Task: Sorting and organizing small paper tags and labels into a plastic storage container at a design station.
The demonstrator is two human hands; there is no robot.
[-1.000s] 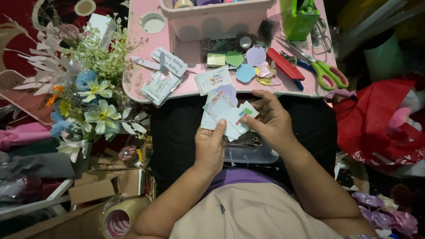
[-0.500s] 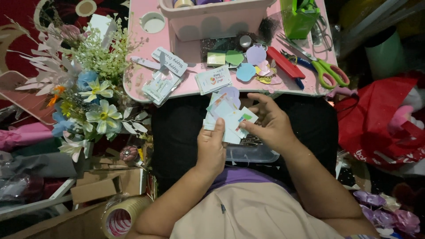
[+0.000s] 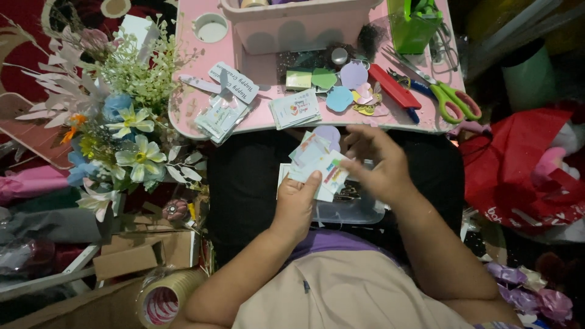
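Over our lap, below the pink surface [image 3: 262,116], our left hand [image 3: 297,207] gripped a fanned stack of small cards [image 3: 320,163] while our right hand [image 3: 379,163] pinched its edge; more cards [image 3: 295,108] lay unsorted above, sorting seemingly partway.

A pink counter [image 3: 201,119] with a round cup hole runs across the top of the view, crowded edge to edge. To its left stands a bunch of artificial flowers [image 3: 116,122] — white, blue and yellow — over a dark red floor [image 3: 24,24]. Cardboard boxes [image 3: 140,256] and a roll of tape [image 3: 161,298] lie lower left; a red bag [image 3: 524,170] lies at right. Light is even and dim.
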